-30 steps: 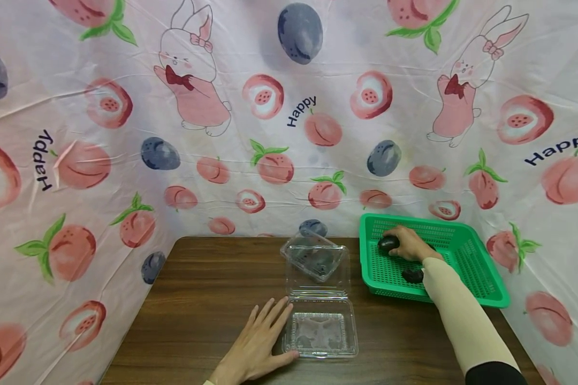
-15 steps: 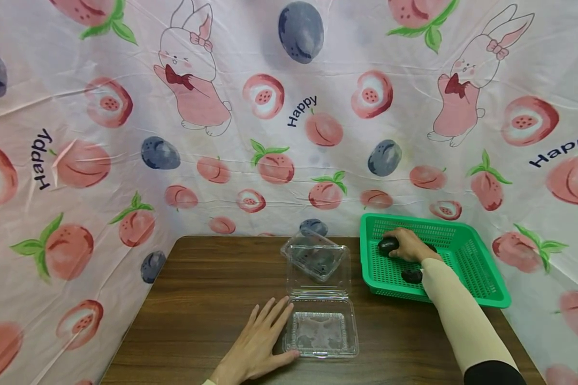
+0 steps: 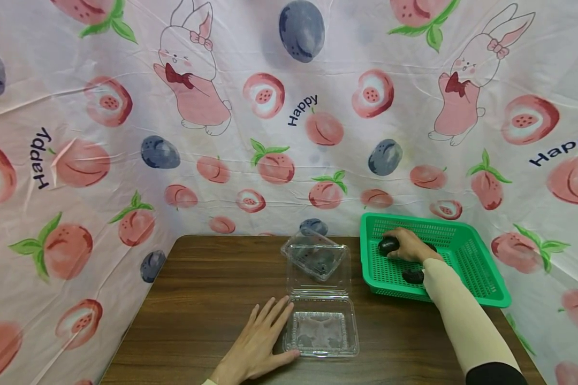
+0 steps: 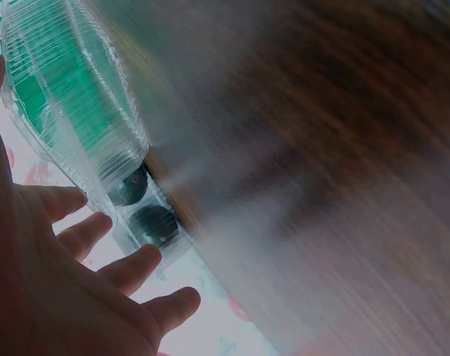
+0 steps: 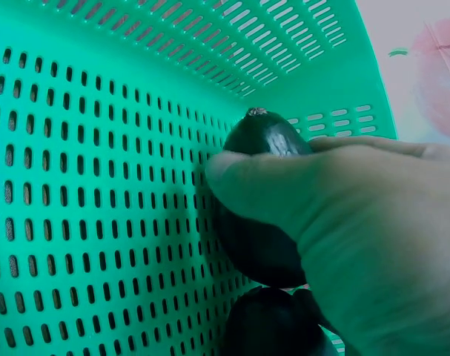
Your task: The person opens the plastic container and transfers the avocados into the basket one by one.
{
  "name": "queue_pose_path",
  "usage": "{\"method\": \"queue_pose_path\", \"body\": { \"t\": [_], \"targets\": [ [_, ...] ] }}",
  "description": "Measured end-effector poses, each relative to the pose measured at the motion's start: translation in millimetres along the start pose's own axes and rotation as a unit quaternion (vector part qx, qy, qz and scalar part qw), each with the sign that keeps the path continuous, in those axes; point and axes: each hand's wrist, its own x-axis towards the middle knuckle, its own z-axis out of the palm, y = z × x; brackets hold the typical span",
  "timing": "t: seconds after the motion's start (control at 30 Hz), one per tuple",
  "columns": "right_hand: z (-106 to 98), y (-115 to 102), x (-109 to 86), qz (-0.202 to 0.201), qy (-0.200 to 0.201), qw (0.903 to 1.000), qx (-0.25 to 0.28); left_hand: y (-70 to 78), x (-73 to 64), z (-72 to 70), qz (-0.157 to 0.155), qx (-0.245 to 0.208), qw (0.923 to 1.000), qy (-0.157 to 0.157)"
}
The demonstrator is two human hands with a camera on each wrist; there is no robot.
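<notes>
My right hand (image 3: 409, 245) reaches into the green basket (image 3: 481, 267) and grips a dark, glossy avocado (image 3: 388, 245). In the right wrist view, the thumb lies across that avocado (image 5: 258, 245), whose stem end points up. Another avocado (image 5: 273, 322) sits just below it, partly behind the hand. A further dark, wrinkled avocado (image 3: 412, 276) lies near the basket's front side. My left hand (image 3: 255, 342) rests with spread fingers at the left edge of an open clear plastic clamshell box (image 3: 320, 331), which has nothing inside.
Behind the open box, a second clear box (image 3: 313, 256) stands tilted over the raised lid. Two dark round things (image 4: 154, 225) show through plastic in the left wrist view. The wooden table (image 3: 212, 278) meets a fruit-print cloth (image 3: 250, 160) at the back and sides.
</notes>
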Motion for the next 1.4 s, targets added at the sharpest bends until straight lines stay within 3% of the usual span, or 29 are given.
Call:
{"method": "queue_pose_path", "body": {
  "t": [0.23, 0.4, 0.53, 0.87, 1.07, 1.4],
  "targets": [
    [7.0, 16.0, 1.9, 0.023, -0.013, 0.9996, 0.002, 0.5, -0.2, -0.5, -0.002, -0.01, 0.9999, -0.004],
    [5.7, 14.6, -1.4, 0.039, -0.019, 0.999, 0.008, 1.6, -1.0, -0.2, -0.003, -0.013, 0.9999, -0.002],
    [1.7, 3.8, -7.7, 0.043, -0.025, 0.9988, 0.001, 2.1, -1.0, 0.5, -0.001, -0.012, 0.9999, 0.001],
    [-36.9, -67.3, -31.9, 0.082, -0.053, 0.9952, 0.0, 0.6, 0.1, 0.4, -0.001, -0.006, 1.0, -0.001],
    [-42.4, -74.7, -35.5, 0.097, -0.058, 0.9936, -0.011, 0.3, -0.2, 0.5, -0.004, -0.01, 0.9999, -0.003],
    [-47.2, -78.5, -40.7, 0.086, -0.039, 0.9951, -0.032, 0.8, 0.8, -0.1, -0.005, -0.012, 0.9999, -0.006]
  ]
}}
